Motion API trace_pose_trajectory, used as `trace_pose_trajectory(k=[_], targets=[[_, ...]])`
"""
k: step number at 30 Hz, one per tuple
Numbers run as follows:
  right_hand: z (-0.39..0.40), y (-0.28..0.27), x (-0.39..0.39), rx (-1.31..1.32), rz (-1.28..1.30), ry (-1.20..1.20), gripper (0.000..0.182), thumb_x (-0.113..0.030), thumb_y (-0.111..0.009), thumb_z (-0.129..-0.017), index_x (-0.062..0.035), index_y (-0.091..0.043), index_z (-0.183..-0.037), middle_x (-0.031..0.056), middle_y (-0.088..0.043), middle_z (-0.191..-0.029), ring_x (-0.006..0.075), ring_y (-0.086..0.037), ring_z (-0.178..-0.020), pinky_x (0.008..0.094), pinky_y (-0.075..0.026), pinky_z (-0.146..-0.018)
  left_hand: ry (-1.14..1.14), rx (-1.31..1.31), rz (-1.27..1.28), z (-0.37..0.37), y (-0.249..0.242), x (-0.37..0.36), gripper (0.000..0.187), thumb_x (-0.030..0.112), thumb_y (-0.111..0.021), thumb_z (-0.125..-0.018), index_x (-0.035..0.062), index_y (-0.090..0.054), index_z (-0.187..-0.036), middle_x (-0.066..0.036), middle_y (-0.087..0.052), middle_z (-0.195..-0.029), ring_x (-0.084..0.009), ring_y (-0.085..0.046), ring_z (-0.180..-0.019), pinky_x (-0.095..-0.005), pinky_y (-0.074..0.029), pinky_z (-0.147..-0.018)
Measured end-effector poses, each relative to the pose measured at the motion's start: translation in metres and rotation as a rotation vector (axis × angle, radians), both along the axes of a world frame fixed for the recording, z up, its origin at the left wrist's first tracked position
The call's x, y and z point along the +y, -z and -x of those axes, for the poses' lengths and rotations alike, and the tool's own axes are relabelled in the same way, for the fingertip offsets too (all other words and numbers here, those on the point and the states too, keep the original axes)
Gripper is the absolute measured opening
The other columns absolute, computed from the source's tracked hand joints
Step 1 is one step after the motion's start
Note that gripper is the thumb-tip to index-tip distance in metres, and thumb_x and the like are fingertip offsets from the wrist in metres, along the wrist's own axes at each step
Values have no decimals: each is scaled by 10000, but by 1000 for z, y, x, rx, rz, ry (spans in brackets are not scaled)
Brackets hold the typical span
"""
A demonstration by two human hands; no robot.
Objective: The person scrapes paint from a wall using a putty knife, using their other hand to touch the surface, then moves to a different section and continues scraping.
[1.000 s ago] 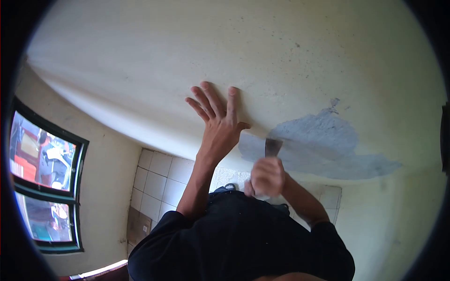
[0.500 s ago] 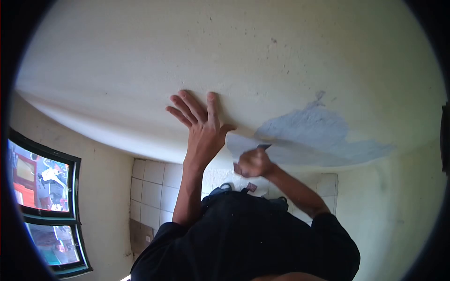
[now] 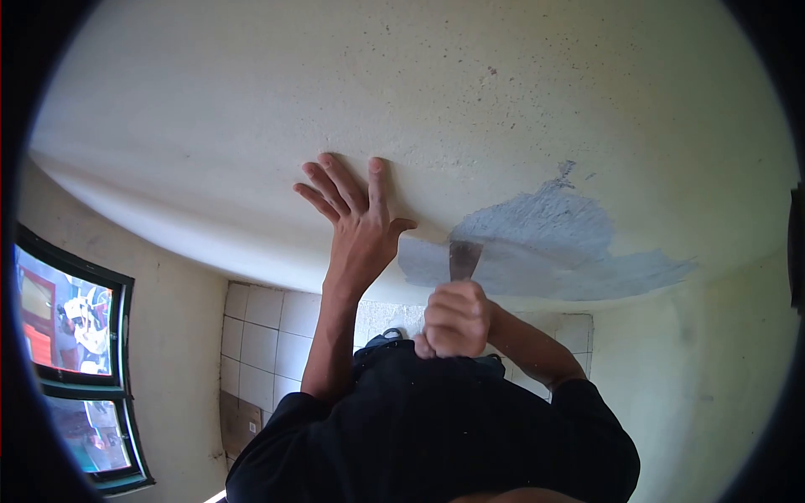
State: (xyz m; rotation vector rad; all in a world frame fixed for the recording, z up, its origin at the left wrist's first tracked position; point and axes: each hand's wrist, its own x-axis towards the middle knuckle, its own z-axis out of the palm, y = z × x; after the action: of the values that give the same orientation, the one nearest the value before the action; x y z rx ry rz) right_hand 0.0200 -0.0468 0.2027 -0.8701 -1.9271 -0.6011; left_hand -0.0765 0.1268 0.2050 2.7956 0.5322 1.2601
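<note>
Ceiling: cream-painted ceiling, rough and speckled, fills the upper part of the head view; it curves down to meet the walls.
Bare patch: grey-blue scraped patch on the ceiling, irregular edge, widest to the right, with a thin spur at its top.
Left hand: left hand flat against the ceiling, fingers spread, thumb pointing toward the patch; palm pressed to the paint just beside the patch's left end.
Right hand: right hand curled into a closed fist round the handle of a scraper; knuckles face the camera, the handle itself hidden inside the fist.
Scraper: flat dark blade sticks up out of the fist, its wide edge against the ceiling within the left part of the bare patch, near the left thumb. Whether the edge bites under the paint cannot be told.
Arms: both forearms bare, raised overhead; black shirt fills the bottom of the view.
Walls: cream wall on the right; white tiled wall below the left arm, with a brown cardboard piece leaning at its foot.
Window: dark-framed window at far left, bright and blurred colours behind the glass.
</note>
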Motion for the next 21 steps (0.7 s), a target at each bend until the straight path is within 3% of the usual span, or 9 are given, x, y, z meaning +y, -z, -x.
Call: trace_pose_trajectory(k=[2,4,7,10,13,14,17,21], targets=[[-18,18,12,-27,14,122,418,-74,-765,-813,-119,-389,-635,1,-437,-613,159,-540,-500,296,-460,-447,27,-15,31,0,0,1,1315,322,-912,-828,175,20,-1745,-432,296,-1649,-636,341,-1492,-824,200,-1138],[-11,25,13,-57,20,88,414,-74,-767,-798,-121,-389,-635,5,-438,-617,163,-548,-506,297,-465,-456,28,-16,44,0,2,1,1284,319,-904,-837,168,-11,-1746,-431,286,-1654,-633,336,-1497,-823,198,-1141],[-1,14,5,-24,20,30,410,-57,-751,-790,-133,-384,-625,10,-471,-625,167,-564,-514,296,-485,-473,-56,55,-32,0,0,0,1387,337,-935,-790,91,60,-1724,-455,290,-1637,-625,331,-1506,-777,171,-1189],[-5,-4,3,-2,-2,-28,398,-40,-739,-785,-134,-389,-620,17,-484,-626,171,-575,-518,301,-494,-476,-69,34,-50,-1,3,1,1387,354,-931,-790,98,61,-1725,-448,284,-1644,-624,322,-1510,-781,162,-1193],[-14,29,20,-75,47,113,408,-49,-752,-778,-134,-388,-614,18,-500,-630,173,-584,-518,305,-498,-472,-54,24,-38,-1,-2,-1,1378,363,-918,-804,105,72,-1726,-442,285,-1646,-615,323,-1514,-781,159,-1196],[-8,31,17,-59,52,56,411,-53,-763,-776,-128,-391,-617,18,-495,-628,173,-584,-514,309,-493,-460,-56,34,-32,0,-1,-2,1364,362,-911,-814,107,70,-1727,-442,285,-1647,-614,322,-1515,-782,157,-1196],[7,-2,3,-14,44,-30,396,-49,-763,-789,-118,-405,-635,19,-458,-617,177,-564,-504,312,-479,-447,-74,31,-20,-2,3,2,1321,358,-890,-843,114,58,-1731,-439,284,-1649,-611,320,-1517,-783,154,-1197],[-19,24,15,-93,102,120,414,-48,-771,-778,-127,-392,-632,13,-431,-619,182,-549,-504,309,-474,-455,-63,22,-22,-1,12,2,1281,357,-869,-870,121,47,-1733,-427,275,-1660,-609,314,-1521,-783,149,-1199]])
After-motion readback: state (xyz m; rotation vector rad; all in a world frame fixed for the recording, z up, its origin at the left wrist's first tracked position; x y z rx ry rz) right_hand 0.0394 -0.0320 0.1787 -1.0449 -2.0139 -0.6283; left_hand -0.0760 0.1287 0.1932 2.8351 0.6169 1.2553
